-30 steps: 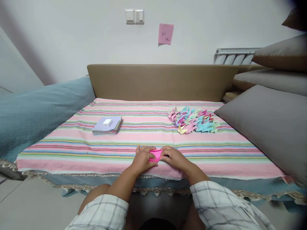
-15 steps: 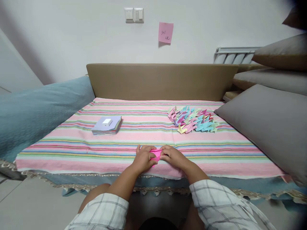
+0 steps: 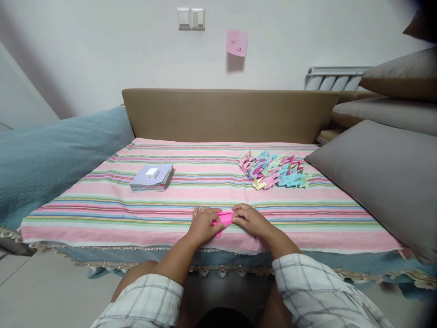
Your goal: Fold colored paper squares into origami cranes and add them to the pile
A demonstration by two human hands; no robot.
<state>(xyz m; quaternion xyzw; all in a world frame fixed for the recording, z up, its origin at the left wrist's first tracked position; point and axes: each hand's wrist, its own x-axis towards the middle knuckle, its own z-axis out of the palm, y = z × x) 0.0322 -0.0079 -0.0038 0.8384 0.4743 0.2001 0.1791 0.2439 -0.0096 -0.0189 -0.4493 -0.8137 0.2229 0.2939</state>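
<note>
Between my hands, near the front edge of the striped cloth, is a bright pink piece of folded paper. My left hand grips its left side, with the thumb over the paper. At its right end, my right hand pinches the edge between thumb and fingers. Parts of the paper are hidden under the fingers. Beyond my right hand lies a cluster of folded paper cranes in several colours. To the far left is a stack of coloured paper sheets with a small white block on top.
Grey cushions are piled along the right side. A blue padded armrest borders the left, and a brown backrest runs along the back. A pink sticky note hangs on the wall beside light switches.
My right hand has shifted slightly right and away from me along the pink paper's edge. More of the paper shows between my hands. My left hand stays on it.
</note>
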